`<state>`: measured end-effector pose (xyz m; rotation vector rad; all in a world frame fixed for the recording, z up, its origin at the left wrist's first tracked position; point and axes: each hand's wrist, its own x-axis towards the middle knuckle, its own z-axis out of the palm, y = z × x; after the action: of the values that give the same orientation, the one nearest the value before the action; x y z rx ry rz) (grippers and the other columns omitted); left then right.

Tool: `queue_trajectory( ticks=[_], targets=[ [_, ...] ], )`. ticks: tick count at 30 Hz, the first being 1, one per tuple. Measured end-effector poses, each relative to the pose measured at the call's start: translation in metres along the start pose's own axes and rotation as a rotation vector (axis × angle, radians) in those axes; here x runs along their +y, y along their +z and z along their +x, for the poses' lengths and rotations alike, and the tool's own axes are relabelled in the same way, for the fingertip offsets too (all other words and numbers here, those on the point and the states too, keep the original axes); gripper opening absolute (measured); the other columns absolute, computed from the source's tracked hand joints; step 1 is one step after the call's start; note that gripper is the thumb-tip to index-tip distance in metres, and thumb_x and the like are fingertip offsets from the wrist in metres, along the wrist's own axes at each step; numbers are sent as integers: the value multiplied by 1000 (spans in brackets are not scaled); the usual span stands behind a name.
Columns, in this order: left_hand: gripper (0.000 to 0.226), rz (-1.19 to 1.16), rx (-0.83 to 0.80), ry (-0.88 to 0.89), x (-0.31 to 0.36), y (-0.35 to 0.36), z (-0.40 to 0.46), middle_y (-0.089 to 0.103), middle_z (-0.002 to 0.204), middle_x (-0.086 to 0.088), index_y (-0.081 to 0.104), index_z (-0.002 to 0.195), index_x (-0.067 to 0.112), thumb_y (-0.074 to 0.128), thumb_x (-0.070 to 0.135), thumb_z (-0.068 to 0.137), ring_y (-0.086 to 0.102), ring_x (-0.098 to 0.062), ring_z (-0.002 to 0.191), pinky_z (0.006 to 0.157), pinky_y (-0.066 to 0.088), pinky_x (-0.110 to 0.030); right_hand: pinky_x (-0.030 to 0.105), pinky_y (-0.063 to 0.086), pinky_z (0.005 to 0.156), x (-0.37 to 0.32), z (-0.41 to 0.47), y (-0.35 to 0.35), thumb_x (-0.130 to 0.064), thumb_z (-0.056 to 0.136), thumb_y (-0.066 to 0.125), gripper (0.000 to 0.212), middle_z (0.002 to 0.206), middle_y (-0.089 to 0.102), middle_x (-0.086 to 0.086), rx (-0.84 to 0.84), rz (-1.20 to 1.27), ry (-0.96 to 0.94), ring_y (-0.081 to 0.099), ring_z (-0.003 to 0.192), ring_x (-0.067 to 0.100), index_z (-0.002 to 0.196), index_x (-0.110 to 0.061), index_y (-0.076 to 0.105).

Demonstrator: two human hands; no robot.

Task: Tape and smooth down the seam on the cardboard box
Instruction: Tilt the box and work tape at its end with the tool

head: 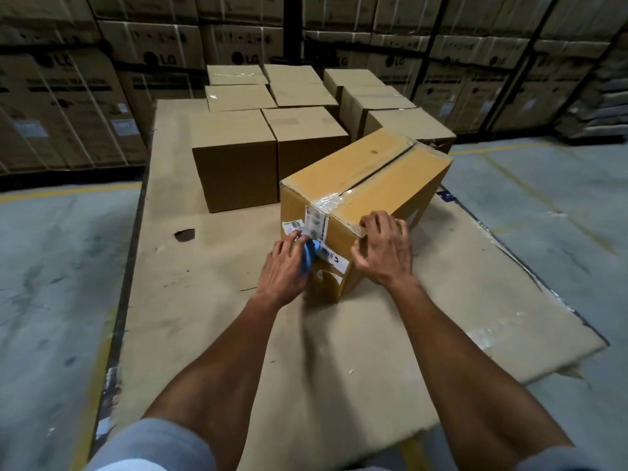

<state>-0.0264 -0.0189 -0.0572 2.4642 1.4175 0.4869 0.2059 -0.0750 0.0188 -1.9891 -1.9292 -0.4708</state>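
Observation:
A long brown cardboard box (370,178) lies at an angle on a cardboard sheet, its top seam (384,171) running from near end to far end. Clear tape (326,203) covers the near part of the seam and folds down over the near end face, across white labels. My left hand (283,268) is closed around a blue tape dispenser (308,255) pressed against that near face. My right hand (382,248) rests flat with spread fingers on the box's near right corner, over the tape edge.
Several sealed brown boxes (234,158) stand close behind the box on the flat cardboard sheet (210,300). Tall stacks of printed cartons (68,96) line the back. Grey concrete floor (51,283) with yellow lines lies on both sides.

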Motion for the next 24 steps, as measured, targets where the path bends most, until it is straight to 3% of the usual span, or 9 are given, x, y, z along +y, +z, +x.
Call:
queue_trajectory(
  ticks=[5,8,11,13,18,24],
  targets=[
    [108,-74,3,-28,1,17,-3,-2,175,-4,15,166,32,87,18,87,21,-37,158,123,42,-52,45,43,102,-3,9,0,-63,97,45,55,123,57,8,39,-32,-11,57,109,23,126,-18,54],
    [110,-68,26,2,-4,23,-3,-5,175,-7,15,166,32,89,20,86,22,-39,157,121,42,-50,47,44,103,-16,26,2,-64,95,46,60,138,54,10,13,-41,-49,57,120,25,135,-19,51],
    [113,-37,39,21,-9,28,0,-3,175,-9,10,165,31,89,22,86,26,-40,155,122,42,-52,54,39,114,-30,52,3,-71,92,47,80,165,33,13,-189,-107,-22,38,148,29,153,-21,35],
    [113,-33,51,25,-12,31,1,-2,176,-8,7,166,32,88,23,87,27,-40,155,123,41,-53,58,30,121,-36,69,5,-74,93,46,91,172,19,12,-314,-143,-5,24,157,30,162,-20,22],
    [109,-58,90,68,-23,39,1,-4,178,-2,7,170,29,81,13,91,26,-38,154,121,43,-55,59,11,128,-42,95,18,-77,94,43,99,176,-2,7,-426,-134,-28,3,162,28,167,-21,7],
    [111,-23,75,136,-29,47,6,5,175,-20,3,172,20,72,-3,88,14,-43,160,124,34,-61,59,4,129,-43,102,37,-77,97,29,92,174,-15,3,-458,-51,-46,-11,161,26,167,-25,0]
  ],
)
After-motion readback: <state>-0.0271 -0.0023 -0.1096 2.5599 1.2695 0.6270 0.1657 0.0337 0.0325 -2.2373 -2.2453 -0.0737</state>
